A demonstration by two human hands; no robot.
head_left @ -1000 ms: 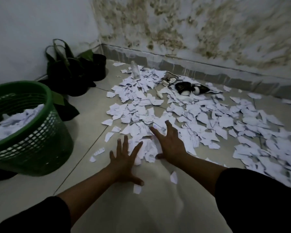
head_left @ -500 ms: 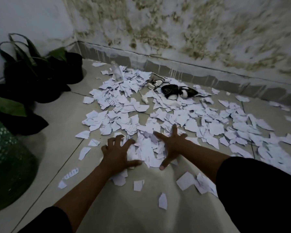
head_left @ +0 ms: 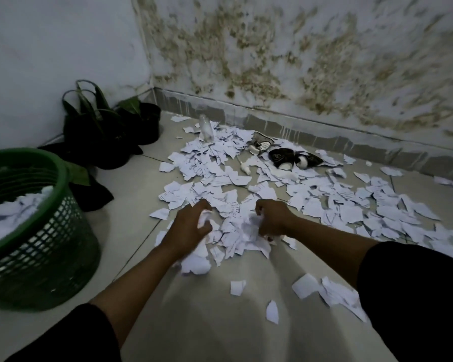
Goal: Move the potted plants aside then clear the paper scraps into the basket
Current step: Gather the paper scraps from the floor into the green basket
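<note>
White paper scraps [head_left: 324, 202] lie spread over the tiled floor from the centre to the right. My left hand [head_left: 190, 228] grips a crumpled bunch of scraps at the near edge of the pile. My right hand [head_left: 271, 218] clutches another bunch beside it. Between the two hands sits a gathered heap of scraps [head_left: 236, 236]. The green plastic basket [head_left: 60, 220] stands at the left with paper inside it. Potted plants [head_left: 102, 131] in dark pots stand in the corner behind the basket.
A clear plastic bottle [head_left: 205, 130], a small white object [head_left: 245, 168] and dark pouches [head_left: 290, 158] lie among the scraps near the stained back wall. Loose scraps [head_left: 327, 291] sit on the bare tiles near my right sleeve.
Both hands went from flat and spread on the scraps to curled around bunches of paper, drawing the pile together. The basket has come back into view at the left.
</note>
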